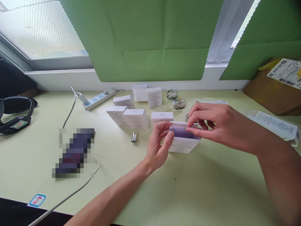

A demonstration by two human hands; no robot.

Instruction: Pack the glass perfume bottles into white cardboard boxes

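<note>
A small white printed carton (183,146) stands on the table with its top open and a lilac lining or insert (181,131) showing inside. My left hand (158,147) grips its left side, thumb on the near edge and fingers behind. Over the opening, my right hand (213,121) is pinched closed, thumb and fingertips at the raised white flap (177,124). What the right fingertips hold is mostly hidden, but they touch the flap's edge. Just behind is another white carton (162,116), closed.
Several white cartons (135,118) stand at the back middle. Glass bottles (179,103) stand right of them. A silver cap (134,137) lies left of my hand. Leftward are a power strip (100,99), a pixelated dark object (75,153) and cables. A cardboard box (270,91) sits far right.
</note>
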